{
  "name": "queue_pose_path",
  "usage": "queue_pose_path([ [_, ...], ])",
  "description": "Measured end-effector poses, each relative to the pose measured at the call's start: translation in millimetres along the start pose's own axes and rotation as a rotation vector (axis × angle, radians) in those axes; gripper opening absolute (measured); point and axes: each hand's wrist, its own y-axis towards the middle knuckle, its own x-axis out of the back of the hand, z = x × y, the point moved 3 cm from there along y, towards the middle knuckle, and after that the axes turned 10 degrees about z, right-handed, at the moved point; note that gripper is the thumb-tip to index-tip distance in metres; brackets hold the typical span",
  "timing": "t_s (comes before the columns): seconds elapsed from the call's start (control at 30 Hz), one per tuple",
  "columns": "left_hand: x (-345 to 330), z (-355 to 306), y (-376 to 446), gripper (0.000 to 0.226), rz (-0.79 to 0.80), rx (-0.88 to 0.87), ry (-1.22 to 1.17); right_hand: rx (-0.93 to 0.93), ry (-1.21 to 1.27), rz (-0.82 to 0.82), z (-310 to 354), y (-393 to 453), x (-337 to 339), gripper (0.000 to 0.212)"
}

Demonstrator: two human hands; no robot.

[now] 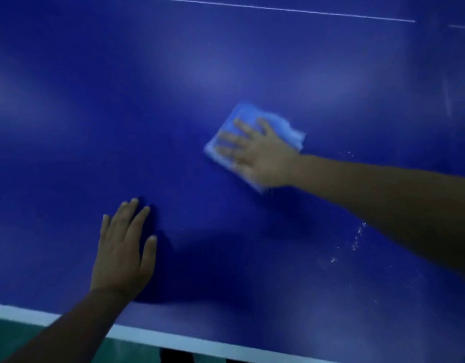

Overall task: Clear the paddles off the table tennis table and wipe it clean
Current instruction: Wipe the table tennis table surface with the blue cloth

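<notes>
Your right hand (pixel 255 153) presses flat, fingers spread, on the blurred blue cloth (pixel 242 121) mid-table. Your left hand (pixel 121 247) lies flat, holding nothing, on the blue table (pixel 95 100) near its white edge.

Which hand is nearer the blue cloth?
Right. The right hand lies flat on the blue cloth, pressing it to the table. The left hand rests on bare table, apart, nearer the white edge.
</notes>
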Motion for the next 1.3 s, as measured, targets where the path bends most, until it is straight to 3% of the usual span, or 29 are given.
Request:
queue_pose_path([
  [0.1, -7.8, 7.9, -31.0, 0.062, 0.03, 0.015, 0.013, 0.542, -0.078, 0.06, 71.1, -72.4, -23.1, 0.049],
  [0.17, -14.3, 3.3, -47.3, 0.063, 0.032, -0.014, 0.015, 0.628, -0.065, 0.117, 59.0, -102.9, -27.4, 0.048],
  [0.2, -17.9, -0.1, -54.2, 0.064, 0.031, -0.036, 0.01, 0.532, -0.055, 0.086, 35.1, -103.2, -29.3, 0.048],
  [0.33, -25.4, -7.3, -68.8, 0.062, 0.029, -0.087, 0.026, -0.323, 0.139, -0.008, -78.0, -96.8, -26.3, 0.054],
  [0.4, -26.0, -6.4, -69.5, 0.062, 0.035, -0.084, 0.039, -0.524, 0.219, -0.02, -77.1, -109.7, -28.3, 0.054],
  [0.47, -25.8, -4.7, -68.0, 0.065, 0.058, -0.081, 0.052, -0.482, 0.166, -0.057, -34.3, -135.0, -38.3, 0.055],
  [0.57, -26.5, -4.7, -66.5, 0.066, 0.088, -0.069, 0.061, -0.175, 0.12, 0.018, 53.4, -191.7, -56.9, 0.051],
  [0.67, -26.4, -6.3, -66.7, 0.067, 0.096, -0.069, 0.051, -0.009, 0.102, 0.143, 46.8, -204.4, -53.8, 0.05],
  [0.73, -25.2, -6.0, -65.7, 0.067, 0.092, -0.071, 0.041, -0.158, 0.118, 0.105, 6.8, -176.7, -45.9, 0.052],
  [0.83, -25.1, -7.0, -65.8, 0.064, 0.085, -0.084, 0.036, -0.659, 0.301, 0.011, -53.6, -139.8, -30.8, 0.058],
  [0.9, -25.6, -7.4, -66.5, 0.061, 0.085, -0.084, 0.03, -0.806, 0.356, 0.008, -59.3, -134.2, -28.5, 0.06],
  [1.0, -26.1, -6.5, -66.9, 0.061, 0.102, -0.086, 0.028, -0.777, 0.318, -0.01, -13.0, -158.1, -40.6, 0.059],
  [1.17, -24.9, -5.5, -66.8, 0.062, 0.115, -0.091, 0.031, -0.523, 0.236, 0.013, 157.8, -253.4, -72.3, 0.05],
  [1.23, -24.9, -5.8, -66.1, 0.062, 0.116, -0.095, 0.028, -0.404, 0.255, 0.062, 164.0, -270.7, -77.3, 0.048],
  [1.3, -24.7, -5.8, -65.6, 0.062, 0.105, -0.098, 0.025, -0.489, 0.241, 0.085, 136.1, -264.4, -79.9, 0.049],
])
